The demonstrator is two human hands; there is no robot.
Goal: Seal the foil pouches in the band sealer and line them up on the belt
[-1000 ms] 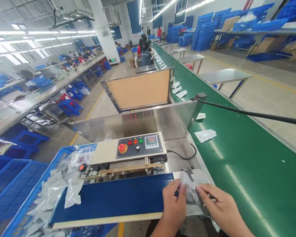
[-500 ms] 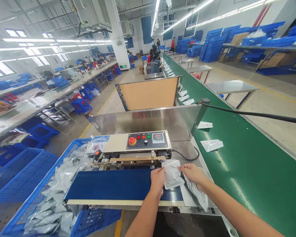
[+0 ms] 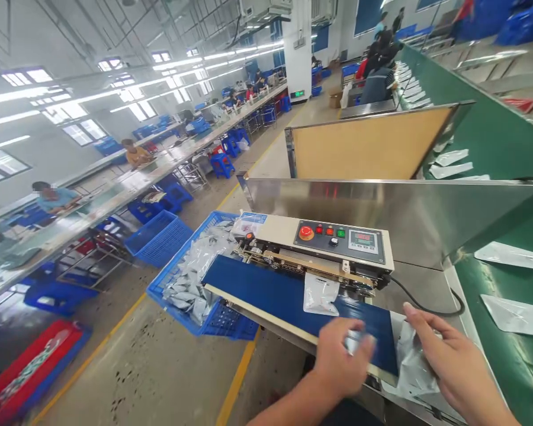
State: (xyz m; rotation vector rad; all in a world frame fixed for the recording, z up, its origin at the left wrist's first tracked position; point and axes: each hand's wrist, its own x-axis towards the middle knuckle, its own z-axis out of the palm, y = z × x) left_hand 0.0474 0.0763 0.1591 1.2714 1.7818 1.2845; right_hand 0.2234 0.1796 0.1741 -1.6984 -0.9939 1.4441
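Resting at six o'clock on the dark blue conveyor belt (image 3: 266, 290), the left hand (image 3: 342, 361) is curled around a small blurred packet (image 3: 353, 342), while the right hand (image 3: 453, 361) lies spread flat on a clear plastic pouch (image 3: 411, 361). One flat silvery sealed pouch (image 3: 320, 293) is carried at twelve o'clock along the beige band sealer (image 3: 333, 236). The next pouch is best laid flat, its mouth squared to the sealing slot.

I see a big factory hall with a grey concrete floor (image 3: 169, 361) crossed by a yellow line (image 3: 235, 384). Strip lights (image 3: 213, 59) run along the ceiling. On the left a long workbench (image 3: 128, 189) stretches far back, with blue stools (image 3: 224, 165) under it and people seated behind it. A white pillar (image 3: 298, 53) stands far off. Windows (image 3: 84, 133) line the left wall.
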